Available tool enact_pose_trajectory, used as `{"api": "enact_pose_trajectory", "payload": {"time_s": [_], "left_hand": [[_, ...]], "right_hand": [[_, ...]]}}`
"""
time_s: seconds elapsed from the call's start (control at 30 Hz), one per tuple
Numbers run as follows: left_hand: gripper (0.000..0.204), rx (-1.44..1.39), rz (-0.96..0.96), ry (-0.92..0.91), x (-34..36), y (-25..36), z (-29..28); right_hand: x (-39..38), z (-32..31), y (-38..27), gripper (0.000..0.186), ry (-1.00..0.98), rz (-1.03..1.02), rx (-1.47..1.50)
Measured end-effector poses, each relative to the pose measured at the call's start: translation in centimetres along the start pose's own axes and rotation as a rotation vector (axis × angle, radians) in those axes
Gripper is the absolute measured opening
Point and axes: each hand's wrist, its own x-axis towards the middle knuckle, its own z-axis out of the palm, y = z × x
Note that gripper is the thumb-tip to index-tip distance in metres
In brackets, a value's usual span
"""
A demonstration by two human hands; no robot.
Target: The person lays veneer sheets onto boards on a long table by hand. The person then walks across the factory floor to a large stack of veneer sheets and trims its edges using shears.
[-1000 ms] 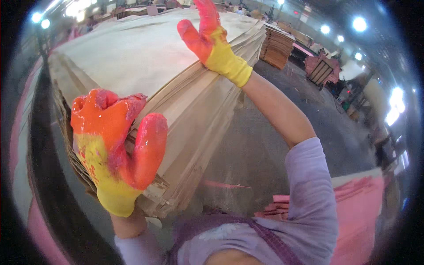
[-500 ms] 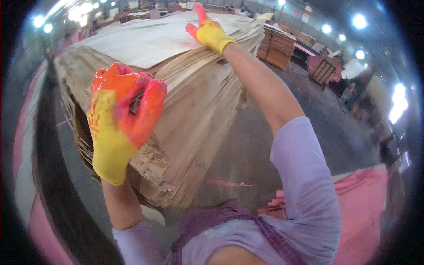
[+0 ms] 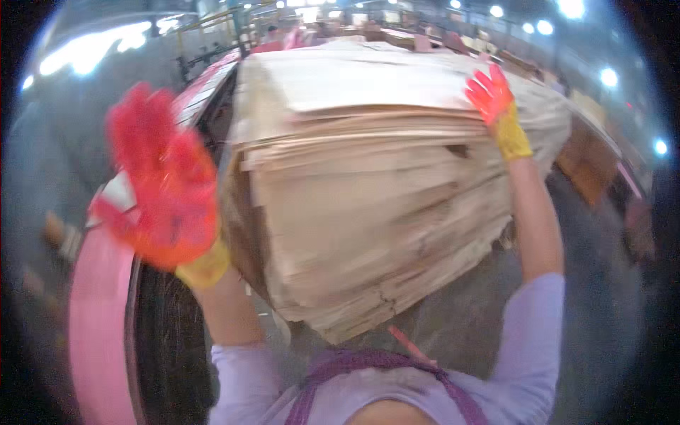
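A tall stack of thin pale wood veneer sheets [image 3: 368, 191] stands in front of me, its layered edges facing me and a whitish sheet [image 3: 354, 78] on top. My left hand [image 3: 163, 184], in a red-orange and yellow glove, is raised to the left of the stack. Its palm shows, the fingers are stretched out and nothing is in them; motion blurs it somewhat. My right hand [image 3: 499, 110], gloved alike, lies at the near right edge of the top sheets with its fingers spread. Whether it presses on the sheet I cannot tell.
Along the left runs a long pink-topped surface [image 3: 103, 312] beside a dark strip [image 3: 173, 340]. A brown stack of sheets [image 3: 588, 159] stands to the right beyond the veneer. A pink strip [image 3: 411, 345] lies on the grey floor near me.
My view has turned, so the stack now faces me squarely. The left hand has gone from curled to open, out to the left. My right hand remains at the stack's edge.
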Motion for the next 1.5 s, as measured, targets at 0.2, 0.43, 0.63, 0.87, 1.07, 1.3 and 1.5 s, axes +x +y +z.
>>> {"api": "enact_pose_trajectory", "payload": {"time_s": [0.2,0.43,0.63,0.87,1.07,1.3,1.5], "left_hand": [[0.061,0.529,-0.12,-0.095,-4.4,-9.2,5.1],[0.034,1.13,-0.747,-0.02,-6.3,-27.8,3.6],[0.023,1.513,-0.583,-0.472,-8.2,-39.8,2.6],[0.022,1.261,-0.88,-0.77,-8.1,-52.2,1.8],[0.041,0.308,-0.803,-0.424,-19.6,-67.8,-2.6],[0.032,-0.221,-1.285,-0.513,-32.9,-77.8,1.1],[0.029,-0.288,-1.404,-0.463,-28.2,-78.5,5.7]], "right_hand": [[-0.6,2.8,0.7,0.066,-0.061,0.213,0.831],[-3.8,1.3,-6.4,0.054,0.087,0.181,0.962],[-4.8,-3.7,-7.1,0.051,0.113,0.153,0.961],[-4.8,-11.9,-6.5,0.059,0.152,-0.273,0.255],[-7.9,-18.2,-5.9,0.048,-0.216,-0.802,-1.426],[-10.3,-29.7,-3.1,0.055,0.084,-0.096,-0.832],[-14.1,-33.8,-6.5,0.06,0.409,0.106,0.747]]}}
